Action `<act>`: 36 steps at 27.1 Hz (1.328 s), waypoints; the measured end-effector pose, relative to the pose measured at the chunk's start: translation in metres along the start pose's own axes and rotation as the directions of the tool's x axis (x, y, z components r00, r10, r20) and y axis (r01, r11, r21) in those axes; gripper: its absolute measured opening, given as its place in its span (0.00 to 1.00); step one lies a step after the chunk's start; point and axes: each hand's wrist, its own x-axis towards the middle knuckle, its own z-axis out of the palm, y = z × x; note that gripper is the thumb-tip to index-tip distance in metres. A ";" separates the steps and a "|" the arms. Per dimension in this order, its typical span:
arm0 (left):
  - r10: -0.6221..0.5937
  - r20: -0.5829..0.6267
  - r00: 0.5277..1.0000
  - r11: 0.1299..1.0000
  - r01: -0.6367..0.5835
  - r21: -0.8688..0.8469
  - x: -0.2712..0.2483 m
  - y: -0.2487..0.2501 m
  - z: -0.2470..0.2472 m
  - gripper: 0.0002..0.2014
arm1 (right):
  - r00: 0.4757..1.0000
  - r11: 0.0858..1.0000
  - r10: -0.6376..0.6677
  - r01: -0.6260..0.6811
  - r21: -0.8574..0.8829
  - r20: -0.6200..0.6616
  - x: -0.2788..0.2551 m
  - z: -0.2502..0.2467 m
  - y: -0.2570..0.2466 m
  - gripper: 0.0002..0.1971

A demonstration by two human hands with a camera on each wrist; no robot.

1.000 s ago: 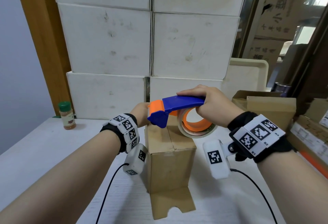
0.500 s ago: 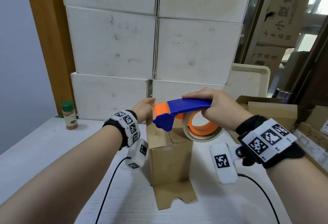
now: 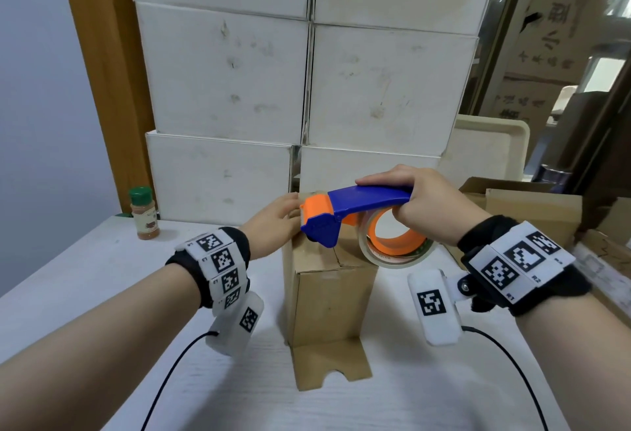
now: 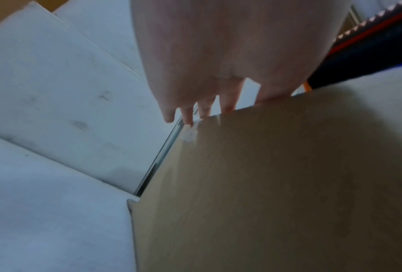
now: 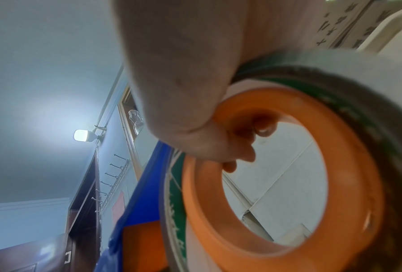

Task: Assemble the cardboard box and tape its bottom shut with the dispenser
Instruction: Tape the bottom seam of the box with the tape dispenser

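Note:
A tall brown cardboard box (image 3: 327,297) stands on the white table (image 3: 102,277), its folded flaps on top and one loose flap lying flat in front. My left hand (image 3: 273,225) rests at the box's far left top corner. In the left wrist view its straight fingers (image 4: 227,99) reach over the far edge of the box (image 4: 276,184). My right hand (image 3: 433,205) grips the blue handle of the tape dispenser (image 3: 362,200) just above the box top. The orange cutter head is next to my left fingers. The tape roll (image 5: 358,184) hangs under my right hand (image 5: 183,73).
Stacked white boxes (image 3: 300,89) form a wall right behind the cardboard box. A green-capped spice jar (image 3: 144,214) stands at the back left. An open cardboard carton (image 3: 532,212) and a cream tray (image 3: 488,144) are on the right. Cables trail from both wrists across the table.
The dispenser has sunk a little closer to the box top. My left hand has stayed at the far corner, and the box has not moved.

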 end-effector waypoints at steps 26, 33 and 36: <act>-0.057 -0.296 0.953 0.969 -0.018 -0.246 -0.022 -0.021 0.010 0.09 | 0.993 0.987 -0.088 0.097 -0.131 0.073 0.008 0.010 -0.014 0.34; -0.186 -0.033 0.982 0.750 0.120 -0.650 -0.051 -0.020 0.015 0.12 | 0.994 0.989 -0.088 0.096 -0.116 0.067 0.009 0.012 -0.013 0.33; -0.234 -0.076 0.969 0.783 0.142 -0.606 -0.049 -0.018 0.022 0.11 | 0.994 0.990 -0.087 0.094 -0.106 0.068 0.010 0.013 -0.014 0.33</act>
